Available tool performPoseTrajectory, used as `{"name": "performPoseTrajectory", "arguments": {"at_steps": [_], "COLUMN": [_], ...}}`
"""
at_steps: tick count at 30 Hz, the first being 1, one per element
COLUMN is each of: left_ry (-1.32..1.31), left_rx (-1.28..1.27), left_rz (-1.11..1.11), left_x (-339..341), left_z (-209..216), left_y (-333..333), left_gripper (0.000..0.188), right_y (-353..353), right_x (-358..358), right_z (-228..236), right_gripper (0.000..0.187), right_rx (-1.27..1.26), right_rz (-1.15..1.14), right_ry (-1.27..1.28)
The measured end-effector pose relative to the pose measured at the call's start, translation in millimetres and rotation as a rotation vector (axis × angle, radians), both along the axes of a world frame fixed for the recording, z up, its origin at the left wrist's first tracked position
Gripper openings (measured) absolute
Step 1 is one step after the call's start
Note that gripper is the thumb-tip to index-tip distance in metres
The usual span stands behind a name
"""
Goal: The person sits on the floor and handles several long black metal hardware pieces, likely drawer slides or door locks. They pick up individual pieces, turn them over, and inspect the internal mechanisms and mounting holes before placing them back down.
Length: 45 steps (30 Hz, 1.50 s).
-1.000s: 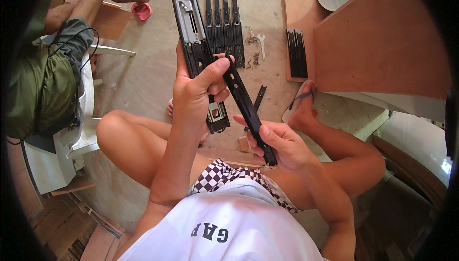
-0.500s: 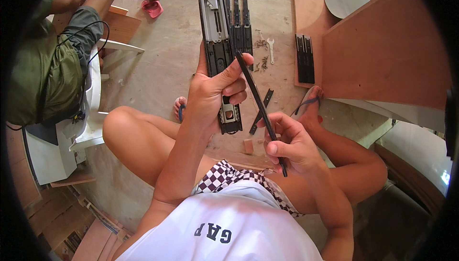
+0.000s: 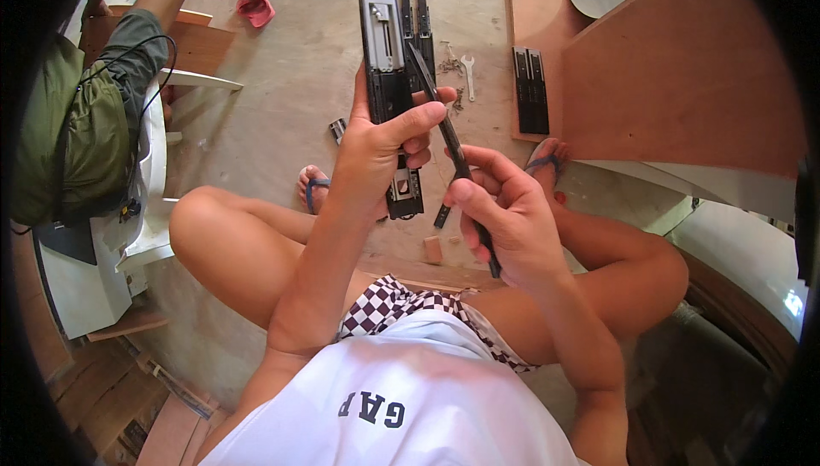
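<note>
My left hand [image 3: 395,134] is closed around a black drawer slide [image 3: 383,35] with a silver inner part, its long side pointing away from me. A thin black rail [image 3: 429,82] slants down beside it, gripped near its lower end by the fingers and thumb of my right hand [image 3: 506,210]. The rail's upper part rests against my left thumb and index finger, close to the slide. On the floor behind lie more black drawer slides [image 3: 421,9]. Another dark rail [image 3: 442,214] is partly hidden beneath my hands.
Beyond my hands lie a wrench [image 3: 468,77] and scattered screws [image 3: 450,64]. Several slides [image 3: 530,94] rest on a wooden board at right, near a large wooden panel [image 3: 683,73]. A small wood block [image 3: 433,250] lies near my lap. Another person [image 3: 81,133] sits at left.
My right hand has moved up and closer to my left, shifting the rail up along the held slide. A short metal piece on the floor beside my left wrist now shows.
</note>
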<state>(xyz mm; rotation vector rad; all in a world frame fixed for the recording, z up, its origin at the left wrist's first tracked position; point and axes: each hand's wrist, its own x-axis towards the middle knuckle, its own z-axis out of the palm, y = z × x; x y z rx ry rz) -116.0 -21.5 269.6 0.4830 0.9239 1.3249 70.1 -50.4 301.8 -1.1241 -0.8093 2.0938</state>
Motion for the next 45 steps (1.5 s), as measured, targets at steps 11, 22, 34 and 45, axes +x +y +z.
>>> {"name": "performPoseTrajectory", "arguments": {"at_steps": [11, 22, 34, 45], "left_ry": [-0.132, 0.06, -0.256, -0.284], "left_rx": [0.083, 0.294, 0.453, 0.09], "left_rz": [0.123, 0.283, -0.03, 0.358], "left_x": [-16, -41, -48, -49], "left_z": [-1, 20, 23, 24], "left_y": [-3, -11, -19, -10], "left_gripper": [0.045, 0.064, 0.038, 0.044], "right_y": [-2, 2, 36, 24], "right_x": [-12, -22, -18, -16], "right_z": [7, -24, -9, 1], "right_gripper": [0.057, 0.037, 0.029, 0.035], "right_rx": [0.29, 0.645, 1.329, 1.05], "right_rz": [0.058, 0.093, -0.162, -0.078], "right_ry": [-0.229, -0.399, -0.713, -0.736]}}
